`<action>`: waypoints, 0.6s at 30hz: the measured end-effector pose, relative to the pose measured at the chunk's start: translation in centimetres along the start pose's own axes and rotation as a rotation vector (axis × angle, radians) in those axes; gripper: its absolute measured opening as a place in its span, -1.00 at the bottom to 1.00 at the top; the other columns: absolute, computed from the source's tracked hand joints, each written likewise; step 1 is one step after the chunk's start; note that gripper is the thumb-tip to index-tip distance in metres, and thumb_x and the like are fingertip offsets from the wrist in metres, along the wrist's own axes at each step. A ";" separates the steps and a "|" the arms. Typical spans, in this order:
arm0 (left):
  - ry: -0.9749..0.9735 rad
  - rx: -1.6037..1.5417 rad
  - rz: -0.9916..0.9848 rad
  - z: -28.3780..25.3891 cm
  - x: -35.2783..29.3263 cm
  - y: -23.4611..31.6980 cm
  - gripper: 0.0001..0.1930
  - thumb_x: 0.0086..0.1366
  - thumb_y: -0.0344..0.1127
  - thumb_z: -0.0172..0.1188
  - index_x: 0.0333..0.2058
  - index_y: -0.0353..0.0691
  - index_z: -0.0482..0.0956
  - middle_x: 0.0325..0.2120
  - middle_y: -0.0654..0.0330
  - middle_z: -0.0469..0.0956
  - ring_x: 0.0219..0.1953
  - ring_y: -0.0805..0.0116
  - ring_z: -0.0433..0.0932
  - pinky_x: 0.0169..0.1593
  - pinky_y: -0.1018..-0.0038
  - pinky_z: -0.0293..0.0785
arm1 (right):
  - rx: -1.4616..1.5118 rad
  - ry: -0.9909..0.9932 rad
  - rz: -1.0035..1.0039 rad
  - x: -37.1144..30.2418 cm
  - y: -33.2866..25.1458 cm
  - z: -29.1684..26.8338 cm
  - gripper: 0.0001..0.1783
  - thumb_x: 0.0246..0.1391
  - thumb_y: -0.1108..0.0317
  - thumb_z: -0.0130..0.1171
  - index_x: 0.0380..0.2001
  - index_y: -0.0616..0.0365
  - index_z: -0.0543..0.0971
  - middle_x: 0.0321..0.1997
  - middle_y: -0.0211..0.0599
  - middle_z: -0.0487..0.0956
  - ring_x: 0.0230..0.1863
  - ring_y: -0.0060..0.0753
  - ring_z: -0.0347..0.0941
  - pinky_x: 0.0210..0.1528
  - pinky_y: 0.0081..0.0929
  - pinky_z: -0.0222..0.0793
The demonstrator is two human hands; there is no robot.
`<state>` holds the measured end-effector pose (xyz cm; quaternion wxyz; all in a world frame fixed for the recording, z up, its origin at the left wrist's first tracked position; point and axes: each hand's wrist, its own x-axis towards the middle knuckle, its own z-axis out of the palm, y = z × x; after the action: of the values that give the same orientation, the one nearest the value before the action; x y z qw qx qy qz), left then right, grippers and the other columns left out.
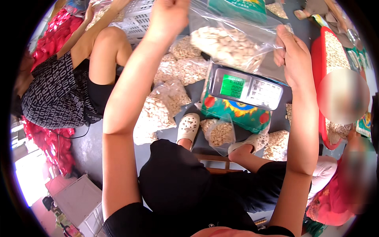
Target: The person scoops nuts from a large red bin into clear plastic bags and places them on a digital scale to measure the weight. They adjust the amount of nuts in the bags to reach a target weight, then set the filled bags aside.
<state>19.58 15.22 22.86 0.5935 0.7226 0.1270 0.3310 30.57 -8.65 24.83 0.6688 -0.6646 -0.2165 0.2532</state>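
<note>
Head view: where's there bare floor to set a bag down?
Best patch: grey floor at left, bordered by the red plastic pile, the white box and the left arm. Only a narrow gap between the seed bags and the scale. Crowded around the cream clogs.

Both arms (128, 106) reach forward, elbows (117, 132) bent; the left hand (170, 14) is curled, partly cropped. The right hand (294, 51) pinches, fingers (279, 57) bent.
</note>
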 end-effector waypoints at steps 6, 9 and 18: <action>-0.015 0.261 -0.078 -10.0 -1.6 0.6 -0.78 0.34 -0.33 0.02 -0.15 -0.26 0.56 -0.61 0.39 0.35 -0.60 0.64 0.29 -0.51 0.63 0.33 | -0.178 -0.179 0.030 -0.2 4.5 8.4 -0.39 0.17 -0.24 -0.09 -0.55 0.12 0.47 -0.70 -0.50 0.33 -0.68 -0.55 0.22 -0.61 -0.46 0.19; -0.146 0.782 -0.069 -12.5 -4.1 -2.1 -0.78 0.37 -0.32 -0.02 -0.17 -0.22 0.59 -0.62 0.41 0.29 -0.61 0.67 0.25 -0.56 0.65 0.27 | -0.482 -0.322 -0.042 -0.9 9.6 11.0 -0.47 0.19 -0.10 -0.05 -0.49 0.18 0.55 -0.67 -0.26 0.46 -0.66 -0.37 0.39 -0.57 -0.38 0.30; -0.269 1.267 -0.138 -14.9 -17.1 -19.3 -0.77 0.29 -0.28 0.03 -0.17 -0.20 0.58 -0.29 0.03 0.53 -0.23 -0.02 0.51 -0.11 0.24 0.41 | -1.026 -0.763 0.238 -2.8 9.1 -1.5 -0.58 0.12 0.05 -0.08 -0.41 0.15 0.62 -0.43 0.05 0.57 -0.38 0.01 0.53 -0.29 -0.12 0.42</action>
<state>1.41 21.94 0.21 0.0831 0.9579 0.2681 0.0599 28.94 -11.68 15.88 0.1099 -0.7825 -0.4570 0.4083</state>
